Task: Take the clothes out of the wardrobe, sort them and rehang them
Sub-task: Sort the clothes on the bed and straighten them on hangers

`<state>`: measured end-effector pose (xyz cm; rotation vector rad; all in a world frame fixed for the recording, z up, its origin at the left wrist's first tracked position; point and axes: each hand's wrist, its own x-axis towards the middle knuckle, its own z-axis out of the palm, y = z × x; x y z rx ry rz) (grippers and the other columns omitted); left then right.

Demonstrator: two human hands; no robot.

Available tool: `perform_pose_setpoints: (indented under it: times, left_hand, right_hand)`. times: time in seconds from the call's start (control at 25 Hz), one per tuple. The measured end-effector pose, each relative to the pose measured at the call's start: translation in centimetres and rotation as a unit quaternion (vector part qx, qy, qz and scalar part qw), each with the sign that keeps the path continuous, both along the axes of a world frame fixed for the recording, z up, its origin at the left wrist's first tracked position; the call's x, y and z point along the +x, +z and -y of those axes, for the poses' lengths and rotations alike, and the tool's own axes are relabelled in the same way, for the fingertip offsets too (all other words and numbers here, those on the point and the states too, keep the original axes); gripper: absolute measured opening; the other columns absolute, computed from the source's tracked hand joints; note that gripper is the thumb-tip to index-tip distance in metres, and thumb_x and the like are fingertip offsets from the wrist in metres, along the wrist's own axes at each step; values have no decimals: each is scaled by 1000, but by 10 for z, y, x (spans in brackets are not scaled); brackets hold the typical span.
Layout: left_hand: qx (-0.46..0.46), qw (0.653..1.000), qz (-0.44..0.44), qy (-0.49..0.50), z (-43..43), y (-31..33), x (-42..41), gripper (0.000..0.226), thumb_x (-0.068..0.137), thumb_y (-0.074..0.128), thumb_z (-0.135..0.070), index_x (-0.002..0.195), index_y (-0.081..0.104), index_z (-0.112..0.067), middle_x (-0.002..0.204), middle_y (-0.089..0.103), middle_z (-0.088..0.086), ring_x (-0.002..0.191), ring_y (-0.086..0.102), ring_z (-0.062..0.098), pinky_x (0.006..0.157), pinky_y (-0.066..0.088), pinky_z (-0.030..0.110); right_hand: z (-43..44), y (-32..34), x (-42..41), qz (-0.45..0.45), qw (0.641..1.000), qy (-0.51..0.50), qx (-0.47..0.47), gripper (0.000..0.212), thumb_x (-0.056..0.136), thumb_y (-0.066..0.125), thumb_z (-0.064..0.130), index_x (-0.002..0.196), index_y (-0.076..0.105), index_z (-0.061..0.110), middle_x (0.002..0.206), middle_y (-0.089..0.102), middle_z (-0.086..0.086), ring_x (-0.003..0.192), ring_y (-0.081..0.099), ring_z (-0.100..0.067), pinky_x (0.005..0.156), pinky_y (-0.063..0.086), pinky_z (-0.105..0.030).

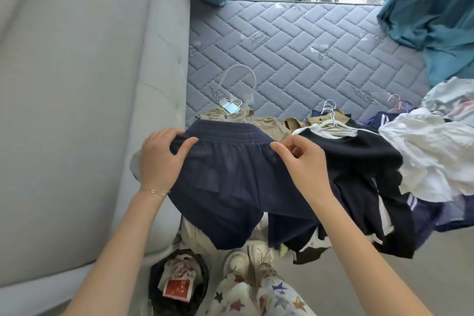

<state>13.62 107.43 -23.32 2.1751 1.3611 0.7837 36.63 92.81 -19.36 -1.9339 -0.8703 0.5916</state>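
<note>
Left grip (160, 159) and right grip (305, 164) hold navy shorts (230, 174) by the waistband.
Shorts hide part of my shoes (237, 261); clothes pile (436, 151) is cut off right.

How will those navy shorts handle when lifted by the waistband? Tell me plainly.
Probably floppy: the navy shorts sag and fold between the left hand and right hand holding them. Likely light: a fingertip pinch holds the right side up. The gathered waistband looks elastic, so it may stretch.
</note>
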Motion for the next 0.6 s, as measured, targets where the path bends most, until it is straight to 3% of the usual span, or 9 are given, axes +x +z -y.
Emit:
perform_pose_setpoints:
  times: [0.28,0.6]
  left_hand:
    - [66,997,17,-39,70,92,-2,43,86,52,-54,86,66,-14,84,67,-1,81,59,21,75,48,39]
    - [89,994,-8,-58,151,128,77,26,87,67,-40,89,69,-14,86,70,2,82,62,25,68,45,34]
  right_hand:
    - [89,79,-13,6,999,-18,26,27,85,72,31,66,61,16,60,55,4,56,43,-5,57,38,-17]
    - [186,110,52,22,997,-59,47,26,85,71,31,67,63,15,61,57,5,56,45,-5,57,37,-14]
